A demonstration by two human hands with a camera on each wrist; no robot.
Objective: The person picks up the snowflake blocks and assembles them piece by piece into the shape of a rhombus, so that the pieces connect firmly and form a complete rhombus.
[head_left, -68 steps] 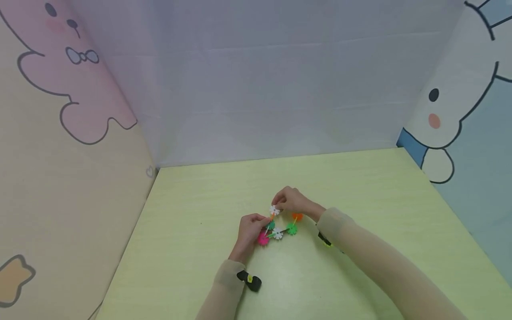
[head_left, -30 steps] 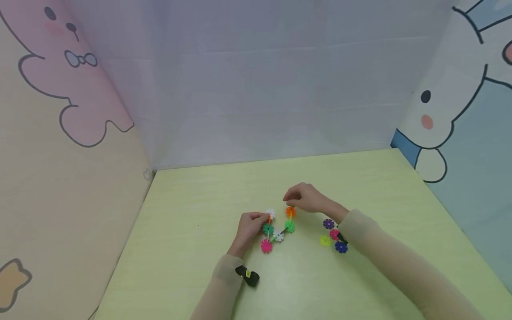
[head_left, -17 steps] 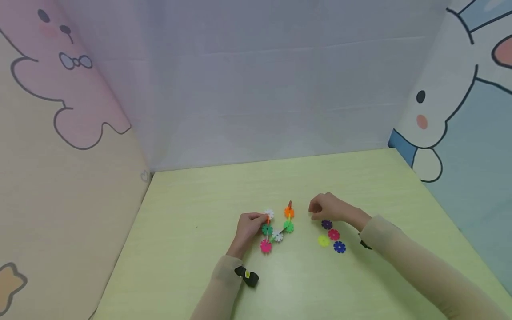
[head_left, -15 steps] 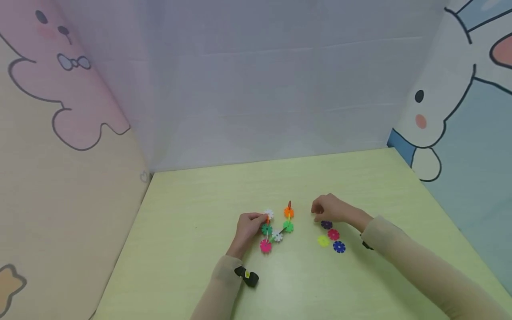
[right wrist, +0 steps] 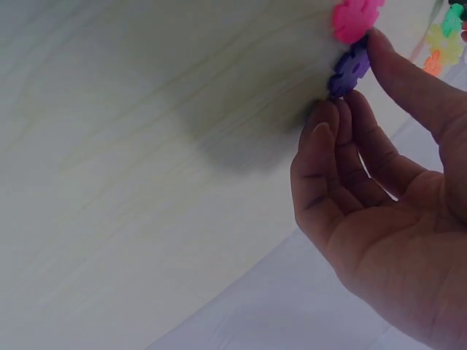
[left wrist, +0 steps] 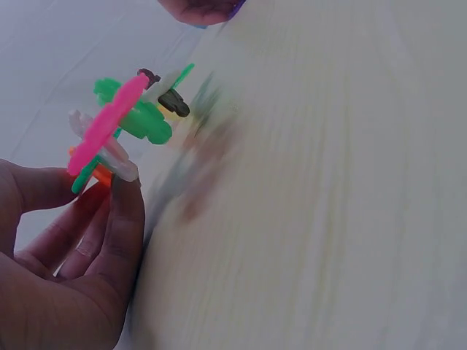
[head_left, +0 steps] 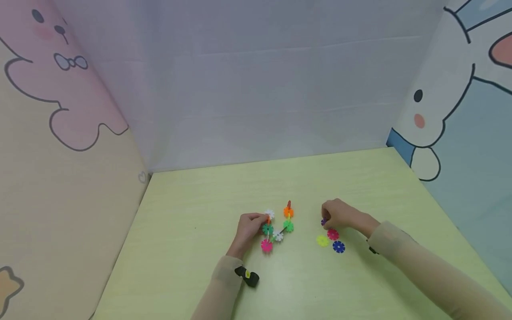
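The purple disc (head_left: 323, 222) is partly hidden by the right hand (head_left: 341, 214); the pink disc (right wrist: 357, 20) is cut off by the right wrist view's top edge; the reflections (left wrist: 206, 164) on the table (left wrist: 314, 219) are blurred.

The disc chain (head_left: 278, 235) runs white, teal, pink, white, green, orange, joined by edge-on links, in a U open toward twelve o'clock, its white eleven o'clock end pinched. Toward three o'clock, well apart, a notched purple disc (head_left: 323, 222) is pinched, partly hidden.
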